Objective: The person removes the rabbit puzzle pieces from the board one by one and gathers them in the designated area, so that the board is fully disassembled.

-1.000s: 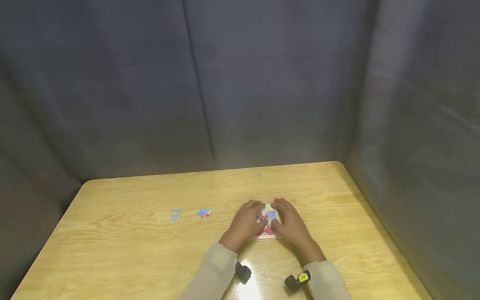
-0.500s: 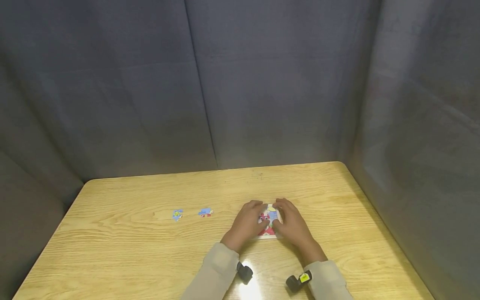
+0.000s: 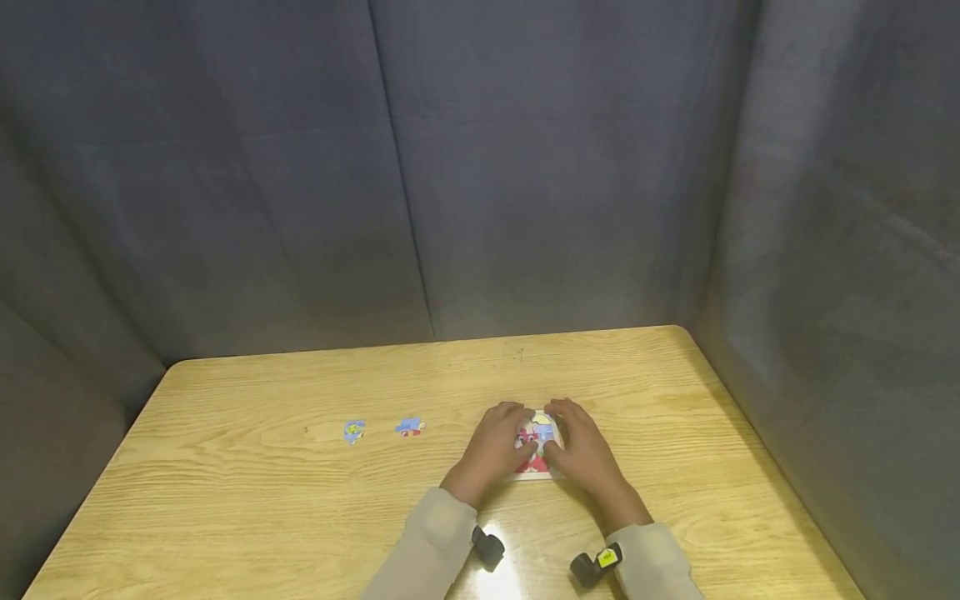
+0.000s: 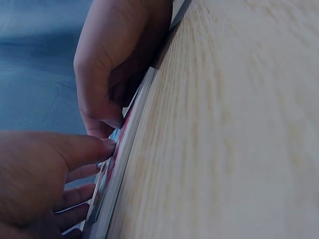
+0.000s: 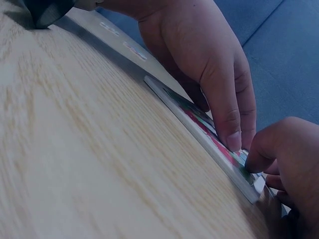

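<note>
Lying flat, thin puzzle board (image 3: 542, 432), pale-rimmed, printed red, blue and yellow, both hands (image 3: 493, 442) (image 3: 587, 448) gripping its sides

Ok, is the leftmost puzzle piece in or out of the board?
Out: the leftmost piece lies on the table, well apart from the board.

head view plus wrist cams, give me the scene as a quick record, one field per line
left hand: holds the left side of the puzzle board, thumb on its picture
right hand: holds the right side, thumb on the picture
board: flat on the table, pale rim, picture partly covered by the hands
loose items: blue-and-yellow piece and blue-and-red piece, apart, left of the board
surface: light wood grain
backdrop: dark curtain
</note>
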`<control>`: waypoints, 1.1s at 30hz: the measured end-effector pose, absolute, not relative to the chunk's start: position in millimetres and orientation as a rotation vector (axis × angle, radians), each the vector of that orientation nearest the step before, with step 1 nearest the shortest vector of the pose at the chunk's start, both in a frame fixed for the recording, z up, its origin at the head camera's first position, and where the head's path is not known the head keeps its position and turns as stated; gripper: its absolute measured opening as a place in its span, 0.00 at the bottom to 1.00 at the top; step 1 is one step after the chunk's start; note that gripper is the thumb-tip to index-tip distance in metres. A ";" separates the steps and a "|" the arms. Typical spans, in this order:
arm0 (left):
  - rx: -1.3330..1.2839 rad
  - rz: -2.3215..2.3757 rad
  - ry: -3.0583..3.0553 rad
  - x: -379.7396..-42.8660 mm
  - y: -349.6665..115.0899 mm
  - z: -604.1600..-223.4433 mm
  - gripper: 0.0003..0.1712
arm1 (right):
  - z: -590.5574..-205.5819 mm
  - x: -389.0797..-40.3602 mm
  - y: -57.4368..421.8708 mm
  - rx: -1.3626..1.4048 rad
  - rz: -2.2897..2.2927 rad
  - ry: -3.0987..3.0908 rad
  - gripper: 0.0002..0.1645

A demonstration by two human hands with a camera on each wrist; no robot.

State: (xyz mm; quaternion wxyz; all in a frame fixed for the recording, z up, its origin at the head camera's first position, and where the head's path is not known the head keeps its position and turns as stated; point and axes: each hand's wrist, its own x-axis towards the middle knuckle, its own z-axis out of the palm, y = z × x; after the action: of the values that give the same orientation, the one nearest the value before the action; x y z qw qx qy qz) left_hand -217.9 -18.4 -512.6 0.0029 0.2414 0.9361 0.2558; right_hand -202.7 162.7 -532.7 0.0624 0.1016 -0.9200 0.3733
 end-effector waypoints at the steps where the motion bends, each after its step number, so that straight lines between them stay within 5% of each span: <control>1: 0.758 0.799 2.934 -217.7 -18.7 -513.1 0.30 | -532.8 -202.3 162.3 0.306 1.135 -2.784 0.35; 33: 0.680 0.724 3.066 -225.0 -6.2 -507.4 0.22 | -531.8 -202.2 164.0 0.341 1.113 -2.799 0.36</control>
State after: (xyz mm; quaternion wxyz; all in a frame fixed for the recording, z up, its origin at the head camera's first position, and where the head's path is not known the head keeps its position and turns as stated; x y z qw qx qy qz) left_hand -225.0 -6.2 -507.4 -0.0407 0.2109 0.9505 0.2246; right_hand -202.2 164.0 -531.8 0.0550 0.1122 -0.9220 0.3665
